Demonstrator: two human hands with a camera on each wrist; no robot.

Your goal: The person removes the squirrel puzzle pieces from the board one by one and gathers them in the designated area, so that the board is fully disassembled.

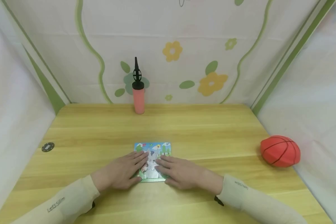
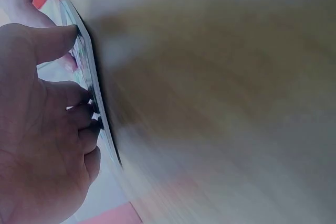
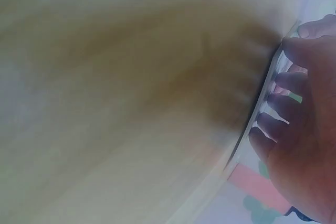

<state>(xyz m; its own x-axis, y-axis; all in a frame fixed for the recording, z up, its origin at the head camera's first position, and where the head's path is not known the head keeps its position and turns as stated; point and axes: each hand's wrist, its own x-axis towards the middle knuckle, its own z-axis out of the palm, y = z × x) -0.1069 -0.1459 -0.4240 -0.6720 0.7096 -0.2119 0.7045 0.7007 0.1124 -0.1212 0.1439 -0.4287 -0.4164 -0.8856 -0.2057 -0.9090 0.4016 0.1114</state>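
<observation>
A small jigsaw puzzle with a cartoon animal, trees and blue sky lies flat on the wooden table, its pieces fitted together in a thin board. My left hand rests on its left side, fingers extended over the picture and thumb near the lower edge. From the other side, my right hand lies across the right part with its fingers straight. Both wrist views show fingertips touching the top of the puzzle board, whose thin edge is seen side-on. The hands cover parts of the picture.
A pink hand pump with a black nozzle stands at the table's back edge. A black round chip marked 100 lies at the left. A dented red ball with black lines sits at the right edge. Patterned white curtains surround the table.
</observation>
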